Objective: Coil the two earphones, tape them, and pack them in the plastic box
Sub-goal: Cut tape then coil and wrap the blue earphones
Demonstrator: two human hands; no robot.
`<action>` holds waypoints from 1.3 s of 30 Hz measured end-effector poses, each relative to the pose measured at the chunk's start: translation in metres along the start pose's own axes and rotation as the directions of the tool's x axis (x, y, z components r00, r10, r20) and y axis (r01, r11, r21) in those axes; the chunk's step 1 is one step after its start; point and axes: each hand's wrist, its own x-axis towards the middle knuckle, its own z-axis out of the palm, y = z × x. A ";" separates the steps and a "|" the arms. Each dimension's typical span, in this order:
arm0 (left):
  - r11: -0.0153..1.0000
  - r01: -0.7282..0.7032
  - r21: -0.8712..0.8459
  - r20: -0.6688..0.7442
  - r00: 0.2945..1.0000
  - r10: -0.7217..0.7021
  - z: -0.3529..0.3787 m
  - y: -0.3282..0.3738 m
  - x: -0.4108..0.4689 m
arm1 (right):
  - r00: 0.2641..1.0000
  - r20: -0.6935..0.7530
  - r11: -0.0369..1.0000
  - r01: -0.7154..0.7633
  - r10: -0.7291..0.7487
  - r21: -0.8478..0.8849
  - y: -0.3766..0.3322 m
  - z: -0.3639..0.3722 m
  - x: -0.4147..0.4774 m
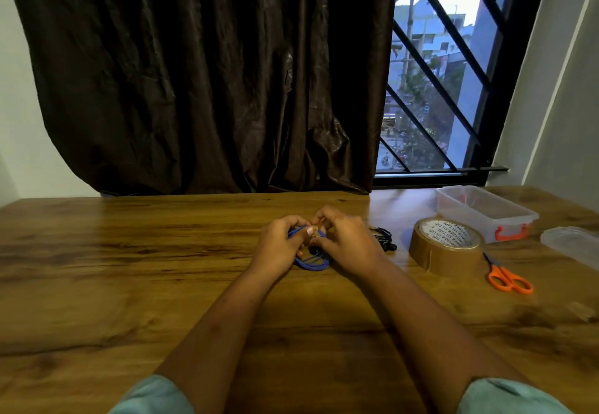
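A person seated at a wooden desk works on a coiled blue earphone, held up just above the desk's middle between both hands. The left hand grips the coil's left side, its fingers curled over the top of the loops and the thumb lying across them. The right hand closes in from the other side, fingers bent, and pinches the coil at its upper edge, where the two hands nearly touch. A small tan scrap shows between the fingertips there, too small to identify with certainty. The lower loops of blue cord hang free below the hands, close to the desk surface. Just right of the right hand a black earphone lies bundled on the desk, partly hidden behind the knuckles. Further right stands a roll of brown packing tape, lying flat with its printed core facing up, and beside it a pair of orange-handled scissors, blades pointing towards the tape. Behind the tape, near the desk's far right edge, sits the clear plastic box, uncovered, with an orange clasp on its near end; its clear lid rests separately to the right. A dark brown curtain covers most of the window behind the desk, leaving a barred section on the right that looks out on buildings and a street. Pale green sleeves show at the bottom of the view.
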 end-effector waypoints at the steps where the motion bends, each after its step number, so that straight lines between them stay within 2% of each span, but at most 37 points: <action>1: 1.000 0.000 -0.001 -0.007 1.000 0.000 0.000 0.000 0.000 | 1.000 -0.011 1.000 0.001 -0.001 0.005 0.001 0.001 0.000; 6: 0.996 -0.023 -0.086 -0.018 1.000 0.022 0.001 -0.003 0.004 | 0.999 -0.041 1.000 0.002 -0.003 -0.014 0.002 0.003 0.001; 13: 0.993 -0.065 -0.100 -0.021 0.998 0.064 -0.002 0.000 0.003 | 0.997 -0.077 1.000 -0.020 0.020 0.007 0.000 0.002 0.003; 17: 0.995 -0.076 -0.065 -0.037 0.997 0.074 -0.002 -0.002 0.005 | 0.994 -0.104 0.999 0.027 -0.022 0.047 -0.001 0.001 0.001; 20: 0.992 -0.092 -0.087 0.003 0.996 0.093 -0.003 -0.003 0.004 | 0.994 -0.106 0.999 0.042 -0.038 0.031 0.001 0.001 0.002; 22: 0.988 -0.115 -0.100 0.029 0.993 0.119 -0.004 -0.004 0.002 | 0.996 -0.084 0.995 0.030 -0.022 0.092 0.003 0.001 0.003; 27: 0.984 -0.128 -0.122 0.087 0.987 0.139 -0.004 -0.001 -0.001 | 0.999 0.033 0.930 -0.018 0.007 0.368 0.001 0.003 0.002; 33: 0.975 -0.162 -0.150 0.025 0.986 0.167 -0.005 0.000 0.001 | 0.998 0.039 0.801 -0.058 0.043 0.596 0.003 0.006 0.003; 39: 0.976 -0.119 -0.184 -0.023 0.993 0.117 -0.001 0.000 0.002 | 0.999 -0.023 0.850 -0.019 0.037 0.527 0.008 0.010 0.006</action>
